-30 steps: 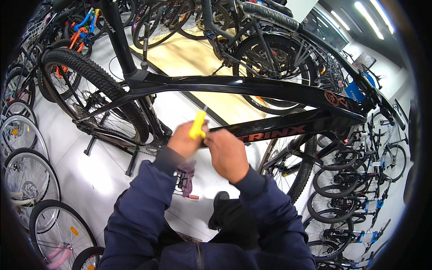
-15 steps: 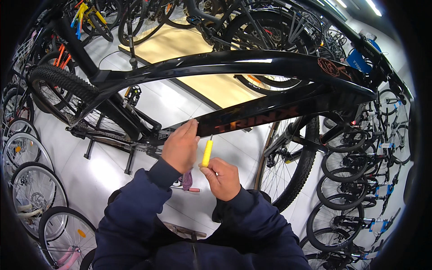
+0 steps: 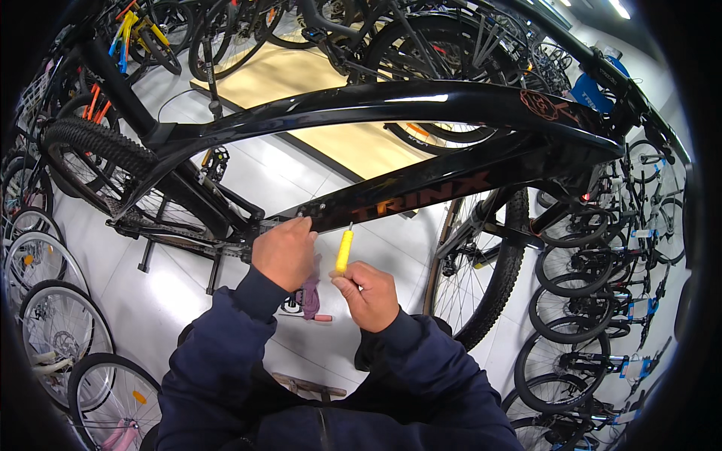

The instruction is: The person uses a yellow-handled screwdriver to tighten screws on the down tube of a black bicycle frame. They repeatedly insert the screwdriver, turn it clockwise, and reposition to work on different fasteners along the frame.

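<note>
A black bicycle frame stretches across in front of me, with red lettering on its down tube [image 3: 421,197]. My right hand [image 3: 370,297] is closed on the yellow handle of a screwdriver [image 3: 344,252]; its short metal shank points up toward the underside of the tube. At the tube's lower end, near the crank, is my left hand [image 3: 284,254]. Its fingers are curled in against the tube, and whatever they hold is hidden. Just above those fingertips, small bright fittings [image 3: 322,207] show on the tube's face.
Below my hands, a purple bundle [image 3: 310,298] and a tool with a red handle [image 3: 322,318] lie on the white tiled floor. A wooden piece [image 3: 308,387] shows between my legs. Bicycles line the left and right sides, and others stand on a wooden platform [image 3: 301,71] behind.
My left hand has moved left and slightly down, its fingers more curled, uncovering the fittings on the tube. My right hand and the screwdriver have barely moved. The whole view has shifted slightly.
</note>
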